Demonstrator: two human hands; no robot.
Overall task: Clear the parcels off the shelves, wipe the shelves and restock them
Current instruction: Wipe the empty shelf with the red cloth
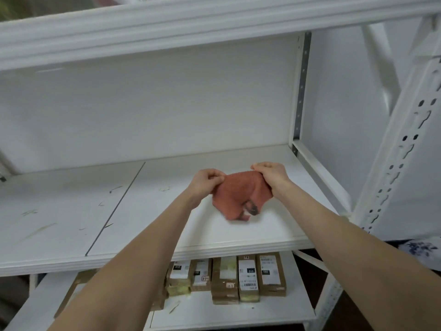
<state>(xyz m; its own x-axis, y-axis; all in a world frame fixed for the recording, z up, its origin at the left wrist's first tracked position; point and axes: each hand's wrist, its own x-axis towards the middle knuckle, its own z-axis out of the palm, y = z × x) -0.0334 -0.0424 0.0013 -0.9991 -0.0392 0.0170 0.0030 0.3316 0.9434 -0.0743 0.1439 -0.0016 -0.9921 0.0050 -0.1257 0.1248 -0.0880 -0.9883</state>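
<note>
Red cloth (241, 197), spread between two hands, hanging over a bare white shelf (71, 211), with a dark smudge near its lower edge. Contact with the board: unclear. Left of the cloth: a seam (114, 211) across the board and scattered scuff marks (115, 188). Below the cloth, on the lower shelf (226, 314): brown parcels (238, 278) with white labels, packed side by side. Right of the cloth: a perforated white post (401, 151). Above the cloth: the rim of the upper shelf (167, 27).

Grip: left hand (206, 183) pinching the cloth's top left corner, fingers curled; right hand (272, 174) pinching the top right corner, likewise curled round the fabric. Hands apart, cloth between them. Bare forearms (148, 247) stretched forward, converging toward the cloth.

Likely step: wiping, or opening the cloth to find a clean face. Best done thus: fold the smudged part inward, lay the cloth flat, press with a spread palm, sweep in overlapping strokes from back to front, cover the marks left of the cloth, finish along the edges.
</note>
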